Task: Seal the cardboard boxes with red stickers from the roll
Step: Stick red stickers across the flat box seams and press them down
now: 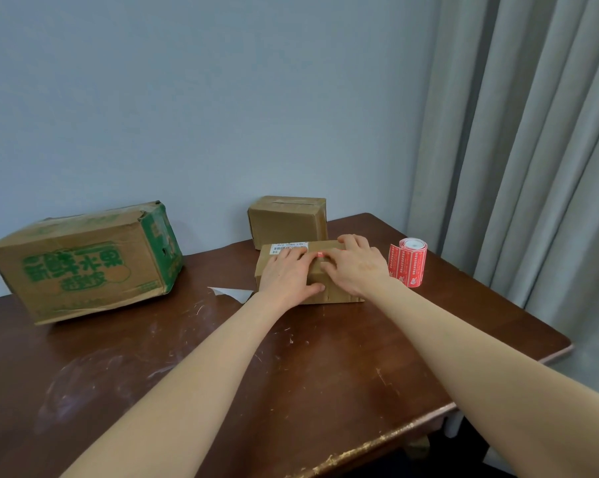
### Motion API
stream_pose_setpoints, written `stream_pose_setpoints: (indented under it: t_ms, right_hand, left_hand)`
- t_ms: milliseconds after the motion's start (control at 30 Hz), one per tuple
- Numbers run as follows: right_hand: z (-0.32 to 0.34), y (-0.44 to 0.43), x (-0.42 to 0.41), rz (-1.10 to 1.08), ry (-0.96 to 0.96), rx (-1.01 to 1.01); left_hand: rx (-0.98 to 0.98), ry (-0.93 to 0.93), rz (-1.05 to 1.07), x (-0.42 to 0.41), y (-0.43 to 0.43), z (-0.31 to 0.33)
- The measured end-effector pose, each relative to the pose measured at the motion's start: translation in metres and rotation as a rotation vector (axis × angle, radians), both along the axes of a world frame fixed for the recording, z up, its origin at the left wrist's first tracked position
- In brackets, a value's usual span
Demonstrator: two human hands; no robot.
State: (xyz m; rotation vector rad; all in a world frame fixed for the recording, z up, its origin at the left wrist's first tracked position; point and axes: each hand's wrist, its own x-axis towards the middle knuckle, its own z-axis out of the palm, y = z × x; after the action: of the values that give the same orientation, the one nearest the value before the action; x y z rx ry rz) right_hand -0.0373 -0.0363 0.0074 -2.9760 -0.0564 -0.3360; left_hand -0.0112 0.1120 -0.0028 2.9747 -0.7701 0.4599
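On centre box (pixel 339 293): red sticker (pixel 320 254) laid on top, mostly hidden btwn fingers.
Hands: left hand (pixel 287 270) & right hand (pixel 355 267) spread flat, pressing lid; nothing gripped.
Step tip: sticker best rubbed outward from middle, edges pressed down, box kept steady.
Roll (pixel 408 262): stood just right of box, untouched.
Others: green-printed box (pixel 84 263) left, plain box (pixel 287 219) behind; no red seen on either.

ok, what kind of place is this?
Likely a room in a home or small office, not a packing line: a scratched wooden table set in a corner, a plain painted wall behind it, and long grey curtains on the right.
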Motion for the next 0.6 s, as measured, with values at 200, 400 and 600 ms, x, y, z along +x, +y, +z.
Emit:
stream_pose_setpoints:
  t_ms: [200, 400, 600]
  right_hand:
    - [0.001, -0.011, -0.005, -0.024, 0.041, 0.035]
    - [0.001, -0.018, -0.008, -0.072, -0.044, -0.030]
    - [0.003, -0.023, -0.010, -0.080, -0.028, 0.016]
  left_hand:
    - [-0.007, 0.018, 0.013, -0.001, -0.001, 0.001]
    - [0.000, 0.040, 0.021, 0.001, -0.003, 0.005]
    - [0.003, 0.032, 0.021, 0.000, -0.004, 0.005]
